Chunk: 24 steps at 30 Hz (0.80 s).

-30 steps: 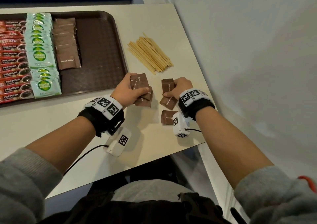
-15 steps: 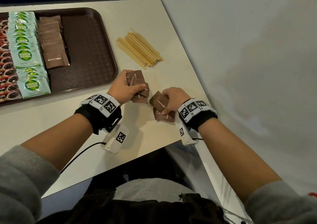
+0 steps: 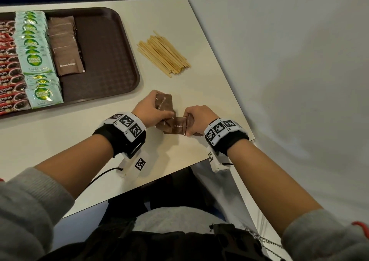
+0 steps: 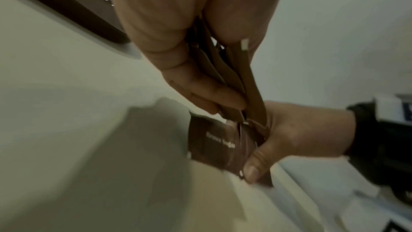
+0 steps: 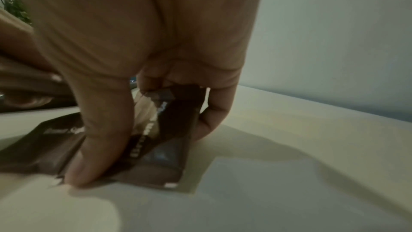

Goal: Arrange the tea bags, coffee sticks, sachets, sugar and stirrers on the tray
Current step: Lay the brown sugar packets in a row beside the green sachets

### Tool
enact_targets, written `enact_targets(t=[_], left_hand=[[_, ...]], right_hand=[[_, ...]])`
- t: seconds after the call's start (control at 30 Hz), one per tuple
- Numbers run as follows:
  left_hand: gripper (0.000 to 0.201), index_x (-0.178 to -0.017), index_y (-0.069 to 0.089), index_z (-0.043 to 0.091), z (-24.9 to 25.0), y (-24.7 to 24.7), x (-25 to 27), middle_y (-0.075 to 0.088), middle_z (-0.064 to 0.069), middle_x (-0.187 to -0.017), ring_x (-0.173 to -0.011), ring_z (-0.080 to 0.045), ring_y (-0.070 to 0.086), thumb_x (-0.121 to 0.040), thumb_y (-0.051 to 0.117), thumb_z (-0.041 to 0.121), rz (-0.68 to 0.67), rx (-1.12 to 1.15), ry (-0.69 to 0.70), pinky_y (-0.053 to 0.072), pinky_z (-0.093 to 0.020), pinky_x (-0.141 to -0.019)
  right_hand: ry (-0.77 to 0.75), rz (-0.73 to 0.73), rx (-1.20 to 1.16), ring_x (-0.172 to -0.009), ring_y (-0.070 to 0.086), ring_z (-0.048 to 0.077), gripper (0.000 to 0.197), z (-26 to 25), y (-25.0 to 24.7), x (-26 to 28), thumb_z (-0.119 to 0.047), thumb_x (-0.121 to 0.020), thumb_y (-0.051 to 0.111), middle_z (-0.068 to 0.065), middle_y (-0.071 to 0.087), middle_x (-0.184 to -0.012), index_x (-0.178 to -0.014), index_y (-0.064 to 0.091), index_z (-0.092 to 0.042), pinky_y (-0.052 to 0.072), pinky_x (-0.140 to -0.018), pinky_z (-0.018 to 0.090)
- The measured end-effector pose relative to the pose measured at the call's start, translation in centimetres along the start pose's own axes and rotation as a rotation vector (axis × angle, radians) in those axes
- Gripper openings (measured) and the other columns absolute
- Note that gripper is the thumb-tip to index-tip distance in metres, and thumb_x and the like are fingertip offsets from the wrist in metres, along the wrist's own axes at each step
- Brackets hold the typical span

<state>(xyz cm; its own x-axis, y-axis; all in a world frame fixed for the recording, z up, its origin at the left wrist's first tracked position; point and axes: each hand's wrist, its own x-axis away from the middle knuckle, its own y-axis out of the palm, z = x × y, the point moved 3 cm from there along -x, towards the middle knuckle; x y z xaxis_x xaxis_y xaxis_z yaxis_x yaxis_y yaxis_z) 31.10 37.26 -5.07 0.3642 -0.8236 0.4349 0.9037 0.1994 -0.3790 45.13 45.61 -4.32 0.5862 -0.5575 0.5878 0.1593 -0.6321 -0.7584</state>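
Now the left hand (image 3: 148,109) clutches a fanned bunch of brown paper sugar sachets (image 3: 164,105) above the pale table (image 3: 189,81), while the right hand (image 3: 198,119) pinches more brown sachets (image 3: 177,128) lying on the tabletop beside it. Nearby, loose wooden stirrers (image 3: 163,56) lie right of the dark brown plastic tray (image 3: 105,61), which holds rows of packets.
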Motion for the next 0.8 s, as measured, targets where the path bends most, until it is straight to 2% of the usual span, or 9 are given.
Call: enact_targets(t=[0.2,0.27,0.37,0.47,0.57,0.63,0.7,0.73,0.8], left_hand=[[0.059,-0.123,0.049,0.016,0.0,1.7,1.3,0.056,-0.006,-0.116,-0.097,-0.019,0.054,-0.074,0.080,0.023,-0.205,-0.373,0.162,0.041,-0.026,-0.082],[0.060,-0.125,0.048,0.016,0.2,2.5,1.5,0.051,-0.007,-0.118,-0.102,-0.021,0.052,-0.074,0.079,0.023,-0.250,-0.492,0.228,0.040,-0.025,-0.082],[0.059,-0.125,0.046,0.014,0.3,3.2,1.6,0.051,-0.009,-0.118,-0.105,-0.026,0.053,-0.075,0.077,0.022,-0.243,-0.562,0.263,0.042,-0.030,-0.085],[0.058,-0.123,0.045,0.012,0.2,3.1,1.4,0.057,-0.011,-0.116,-0.103,-0.028,0.055,-0.075,0.077,0.019,-0.219,-0.540,0.225,0.044,-0.033,-0.084],[0.065,-0.127,0.042,0.014,-0.1,2.5,1.3,0.061,-0.010,-0.115,-0.102,-0.029,0.058,-0.074,0.079,0.016,-0.178,-0.443,0.155,0.046,-0.032,-0.082],[0.065,-0.127,0.044,0.014,-0.6,1.7,1.0,0.061,-0.006,-0.112,-0.097,-0.024,0.058,-0.073,0.080,0.020,-0.131,-0.358,0.089,0.043,-0.028,-0.078],[0.057,-0.120,0.052,0.014,-1.0,0.5,0.7,0.061,-0.001,-0.104,-0.091,-0.019,0.056,-0.072,0.081,0.025,-0.069,-0.293,0.032,0.042,-0.027,-0.076],[0.053,-0.116,0.056,0.014,-1.3,-0.2,0.6,0.062,0.001,-0.102,-0.091,-0.019,0.058,-0.071,0.082,0.027,-0.037,-0.251,0.012,0.045,-0.028,-0.078],[0.046,-0.110,0.060,0.013,-2.1,-1.6,0.3,0.069,-0.003,-0.099,-0.090,-0.023,0.066,-0.071,0.082,0.023,-0.010,-0.046,-0.052,0.056,-0.038,-0.081]], right_hand=[[0.022,0.040,-0.103,-0.104,0.057,0.024,0.046,0.4,-0.3,0.1,-0.013,-0.070,0.080,0.007,0.065,-0.109,-0.110,0.057,-0.010,0.039,-0.075,0.025],[0.030,0.041,-0.132,-0.106,0.057,0.024,0.047,0.4,-0.2,0.1,-0.014,-0.070,0.080,0.008,0.064,-0.111,-0.111,0.057,-0.009,0.039,-0.077,0.024],[0.035,0.066,-0.165,-0.106,0.057,0.024,0.046,0.5,-0.1,0.0,-0.013,-0.070,0.080,0.009,0.063,-0.112,-0.110,0.058,-0.009,0.037,-0.077,0.023],[0.019,0.080,-0.168,-0.107,0.056,0.025,0.043,0.7,-0.4,-0.1,-0.012,-0.074,0.076,0.010,0.063,-0.113,-0.112,0.056,-0.010,0.038,-0.077,0.024],[0.005,0.094,-0.186,-0.109,0.055,0.026,0.044,0.6,-0.7,-0.2,-0.011,-0.079,0.071,0.010,0.060,-0.118,-0.119,0.053,-0.011,0.037,-0.078,0.024],[0.003,0.111,-0.195,-0.110,0.054,0.026,0.046,0.4,-1.0,-0.4,-0.010,-0.082,0.068,0.011,0.058,-0.121,-0.124,0.050,-0.012,0.037,-0.079,0.024],[-0.011,0.159,-0.231,-0.108,0.055,0.024,0.045,-0.1,-1.6,-0.6,-0.010,-0.083,0.068,0.011,0.059,-0.120,-0.124,0.050,-0.011,0.037,-0.079,0.022],[-0.019,0.199,-0.265,-0.105,0.056,0.023,0.043,-0.3,-2.0,-0.6,-0.010,-0.082,0.068,0.010,0.061,-0.118,-0.122,0.051,-0.011,0.036,-0.079,0.020],[-0.040,0.295,-0.356,-0.099,0.057,0.019,0.042,-1.0,-2.8,-0.8,-0.010,-0.081,0.070,0.009,0.064,-0.115,-0.119,0.053,-0.010,0.036,-0.078,0.017]])
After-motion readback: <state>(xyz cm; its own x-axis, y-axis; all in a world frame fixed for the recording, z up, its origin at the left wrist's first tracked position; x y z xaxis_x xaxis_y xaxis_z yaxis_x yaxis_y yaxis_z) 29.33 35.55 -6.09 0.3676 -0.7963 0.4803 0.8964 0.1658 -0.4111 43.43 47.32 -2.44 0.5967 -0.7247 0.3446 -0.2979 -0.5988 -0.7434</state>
